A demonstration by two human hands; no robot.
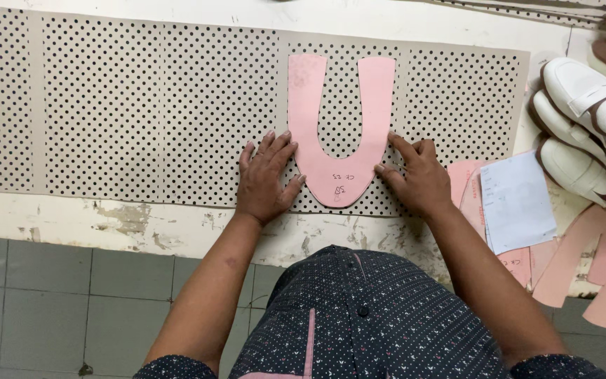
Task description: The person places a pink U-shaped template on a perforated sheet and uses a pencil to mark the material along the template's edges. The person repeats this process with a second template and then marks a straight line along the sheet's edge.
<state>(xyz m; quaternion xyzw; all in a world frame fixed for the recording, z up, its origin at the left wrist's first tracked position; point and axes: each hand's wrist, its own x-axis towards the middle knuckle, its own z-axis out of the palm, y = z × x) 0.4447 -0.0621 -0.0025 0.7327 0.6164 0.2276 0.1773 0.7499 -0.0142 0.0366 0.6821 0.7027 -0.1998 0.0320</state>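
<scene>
A pink U-shaped paper pattern [338,175] lies flat on a beige perforated sheet [142,105], its two arms pointing away from me. My left hand [264,179] rests flat on the sheet, fingers spread, touching the pattern's left lower edge. On the other side, my right hand [415,175] presses its fingertips against the pattern's right lower edge. Neither hand grips anything.
The perforated sheet covers a worn white table [177,224] whose front edge runs above grey floor tiles. At the right lie several white and brown shoes [590,119], a pale blue paper slip [517,203] and more pink pattern pieces [597,267].
</scene>
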